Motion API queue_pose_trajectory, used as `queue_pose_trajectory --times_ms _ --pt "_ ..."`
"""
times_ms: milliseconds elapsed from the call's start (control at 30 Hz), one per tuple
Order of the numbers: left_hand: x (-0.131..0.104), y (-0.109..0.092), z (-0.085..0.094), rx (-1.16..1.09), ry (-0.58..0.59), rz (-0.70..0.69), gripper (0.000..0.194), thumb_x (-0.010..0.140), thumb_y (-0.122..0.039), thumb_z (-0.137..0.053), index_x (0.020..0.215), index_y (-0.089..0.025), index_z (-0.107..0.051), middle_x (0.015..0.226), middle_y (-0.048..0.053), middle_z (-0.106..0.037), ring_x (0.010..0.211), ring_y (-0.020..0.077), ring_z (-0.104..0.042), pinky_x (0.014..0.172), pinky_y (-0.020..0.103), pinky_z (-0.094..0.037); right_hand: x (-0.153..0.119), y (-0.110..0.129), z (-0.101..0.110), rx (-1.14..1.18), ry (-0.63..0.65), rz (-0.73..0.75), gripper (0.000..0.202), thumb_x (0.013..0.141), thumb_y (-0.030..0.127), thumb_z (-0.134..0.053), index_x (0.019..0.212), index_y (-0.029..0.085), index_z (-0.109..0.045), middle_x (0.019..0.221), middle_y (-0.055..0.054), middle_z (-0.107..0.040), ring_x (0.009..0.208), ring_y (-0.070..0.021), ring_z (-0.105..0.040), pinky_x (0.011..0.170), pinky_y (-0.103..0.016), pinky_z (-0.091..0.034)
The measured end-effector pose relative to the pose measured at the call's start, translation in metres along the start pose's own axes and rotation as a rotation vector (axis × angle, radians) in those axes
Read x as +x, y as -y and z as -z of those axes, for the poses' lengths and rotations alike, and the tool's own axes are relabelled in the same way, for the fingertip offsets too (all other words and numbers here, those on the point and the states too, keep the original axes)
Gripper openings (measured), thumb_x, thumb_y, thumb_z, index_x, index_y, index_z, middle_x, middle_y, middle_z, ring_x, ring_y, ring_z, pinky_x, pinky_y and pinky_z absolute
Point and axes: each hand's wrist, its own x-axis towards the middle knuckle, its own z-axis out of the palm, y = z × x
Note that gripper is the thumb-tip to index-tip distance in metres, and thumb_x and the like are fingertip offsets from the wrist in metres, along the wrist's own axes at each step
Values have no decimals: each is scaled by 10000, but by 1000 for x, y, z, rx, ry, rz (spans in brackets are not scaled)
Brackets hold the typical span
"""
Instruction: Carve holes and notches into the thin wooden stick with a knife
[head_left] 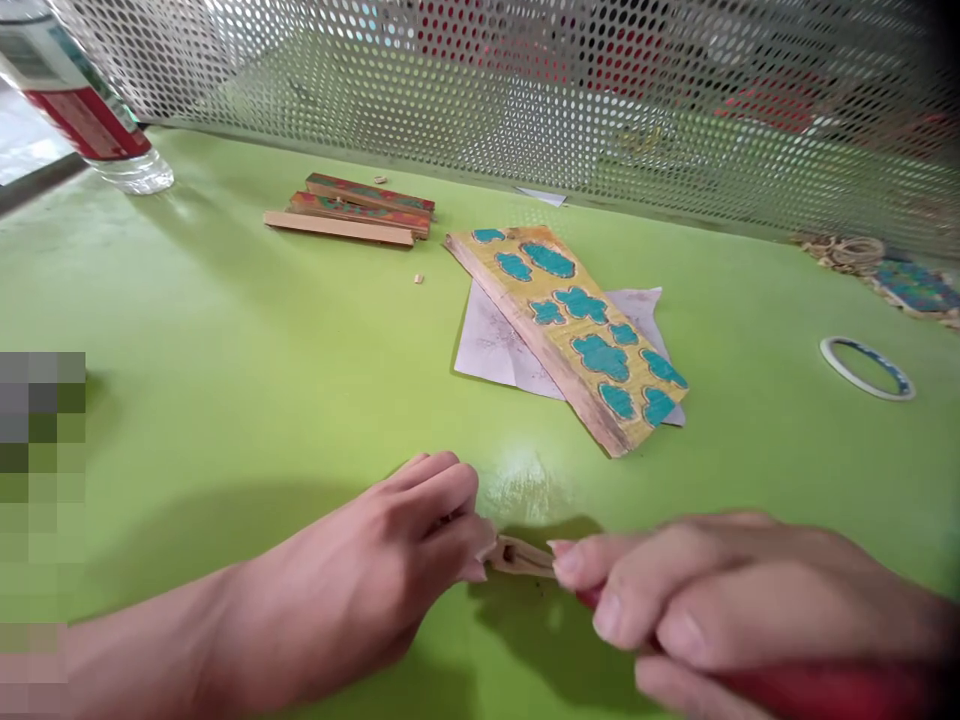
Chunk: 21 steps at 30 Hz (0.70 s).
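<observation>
My left hand [412, 535] is closed at the front middle of the green table. Its fingers pinch one end of a small pale wooden piece [514, 555] with a dark hollow in it; the rest of that end is hidden. From the right, my right hand [735, 590] is wrapped round a red-handled tool [817, 690]. A thin tip runs from its fingertips to the wooden piece; its exact kind is hard to make out. Just beyond the hands lies a yellow board [559, 320] with blue flower shapes, slanting across a white sheet of paper [487, 345].
Several painted and plain wooden strips [352, 210] lie at the back left. A water bottle [90, 110] stands in the far left corner. At the right are a roll of tape [866, 368] and a coil of cord [855, 250]. A perforated metal screen [450, 80] borders the back.
</observation>
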Motion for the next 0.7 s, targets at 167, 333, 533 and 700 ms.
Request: queue_pose_trajectory --times_ms 167,333,533,700 --pt "3 1 -1 -6 -10 -6 272 893 57 -359 853 -131 -551 809 50 -484 759 186 -390 698 308 -327 9 -6 0 305 -185 -347 198 831 94 -699 926 267 -703 874 -5 -746 953 -236 -737 870 -397 -629" --pt "3 2 -2 -24 -29 0 233 931 13 -381 852 -132 -546 838 53 -486 773 181 -397 705 299 -340 7 -14 2 408 -199 -362 212 867 93 -660 963 279 -691 894 11 -742 946 -199 -732 900 -370 -614" --pt "2 2 -1 -32 11 1 291 851 91 -375 871 -136 -557 809 46 -493 786 193 -394 702 316 -330 -3 -2 8 81 208 -3 535 745 9 -738 1196 295 -697 1011 -16 -783 951 -239 -744 906 -352 -612" --pt "2 2 -2 -4 -35 -15 242 914 37 -382 870 -135 -548 818 49 -492 772 187 -399 698 311 -337 1 -15 4 339 -113 -274 325 818 63 -699 1011 324 -713 928 25 -755 972 -217 -731 918 -397 -606"
